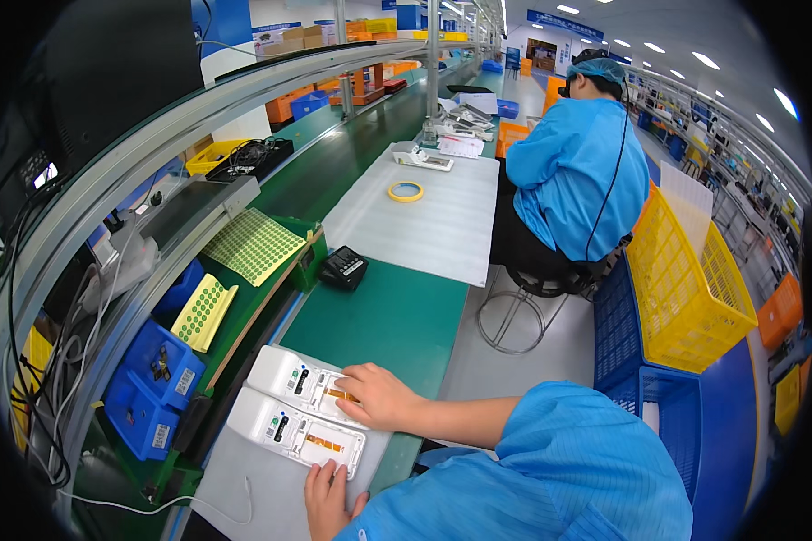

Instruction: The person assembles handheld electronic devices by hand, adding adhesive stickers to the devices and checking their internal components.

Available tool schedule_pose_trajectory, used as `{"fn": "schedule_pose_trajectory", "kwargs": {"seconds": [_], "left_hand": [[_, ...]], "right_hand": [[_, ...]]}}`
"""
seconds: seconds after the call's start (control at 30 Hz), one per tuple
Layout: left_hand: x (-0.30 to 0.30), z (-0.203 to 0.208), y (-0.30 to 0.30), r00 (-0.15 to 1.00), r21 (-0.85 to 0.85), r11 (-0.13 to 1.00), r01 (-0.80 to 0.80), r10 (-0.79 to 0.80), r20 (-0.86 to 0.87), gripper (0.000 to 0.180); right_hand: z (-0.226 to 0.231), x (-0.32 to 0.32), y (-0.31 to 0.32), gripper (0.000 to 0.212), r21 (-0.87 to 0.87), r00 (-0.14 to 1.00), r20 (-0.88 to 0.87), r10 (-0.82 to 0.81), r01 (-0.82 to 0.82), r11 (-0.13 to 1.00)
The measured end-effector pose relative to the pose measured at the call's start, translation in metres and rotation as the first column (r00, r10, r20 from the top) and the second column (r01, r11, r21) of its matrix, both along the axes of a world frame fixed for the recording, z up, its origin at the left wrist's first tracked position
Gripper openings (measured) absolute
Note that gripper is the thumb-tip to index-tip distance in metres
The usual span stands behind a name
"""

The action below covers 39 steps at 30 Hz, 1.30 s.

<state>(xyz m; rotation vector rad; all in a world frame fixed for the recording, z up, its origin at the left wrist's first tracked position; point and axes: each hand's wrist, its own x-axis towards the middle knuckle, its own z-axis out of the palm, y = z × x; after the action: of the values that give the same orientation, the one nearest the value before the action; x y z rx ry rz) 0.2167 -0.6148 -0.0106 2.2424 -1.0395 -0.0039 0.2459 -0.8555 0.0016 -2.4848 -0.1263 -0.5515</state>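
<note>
Two white plastic device housings (275, 424) lie side by side on a pale foam sheet. Each has a dark strip with a small printed patch, and a recess with an orange flat cable (325, 443). My right hand (381, 398) rests over the end of the farther housing (280, 374), its fingers stretched out and partly covering that cable. At the near corner of the other housing, my left hand (327, 499) lays its spread fingers on the edge. Neither hand is wrapped round anything. My palms' undersides are hidden.
A black box-shaped device (343, 269) stands on the green bench. Blue bins (144, 417) and sheets of round green stickers (254, 245) sit left. Beyond are a yellow tape roll (405, 191) and a seated co-worker (577, 171). Yellow crates (690, 293) stand right.
</note>
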Motion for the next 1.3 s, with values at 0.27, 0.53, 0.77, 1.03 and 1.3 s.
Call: {"fn": "schedule_pose_trajectory", "kwargs": {"seconds": [0.27, 0.53, 0.77, 1.03, 1.3], "left_hand": [[-0.002, 0.006, 0.000, 0.999, 0.024, 0.999, 0.023, -0.024, 0.040, 0.055], [0.004, 0.008, 0.004, 0.998, -0.009, 1.000, 0.013, -0.013, 0.062, 0.049], [0.005, -0.031, -0.003, 0.984, -0.118, 0.985, 0.124, -0.107, 0.144, 0.062], [0.013, -0.047, -0.014, 0.977, -0.225, 0.972, 0.073, -0.025, 0.211, 0.062], [0.000, -0.018, 0.004, 0.990, -0.021, 0.994, 0.109, -0.107, 0.098, 0.057]], "right_hand": [[0.004, 0.000, 0.000, 0.034, -0.016, 1.000, -0.030, 0.002, -0.003, 1.000], [-0.011, 0.008, 0.006, 0.032, -0.045, 0.998, 0.022, -0.054, 0.055, 0.997], [-0.030, 0.003, -0.008, 0.031, -0.082, 0.998, 0.048, -0.039, 0.043, 0.996], [0.007, 0.011, 0.011, 0.019, -0.317, 0.966, 0.230, 0.116, -0.038, 0.948], [-0.010, 0.002, 0.006, 0.035, -0.017, 1.000, 0.009, 0.002, -0.002, 1.000]]}}
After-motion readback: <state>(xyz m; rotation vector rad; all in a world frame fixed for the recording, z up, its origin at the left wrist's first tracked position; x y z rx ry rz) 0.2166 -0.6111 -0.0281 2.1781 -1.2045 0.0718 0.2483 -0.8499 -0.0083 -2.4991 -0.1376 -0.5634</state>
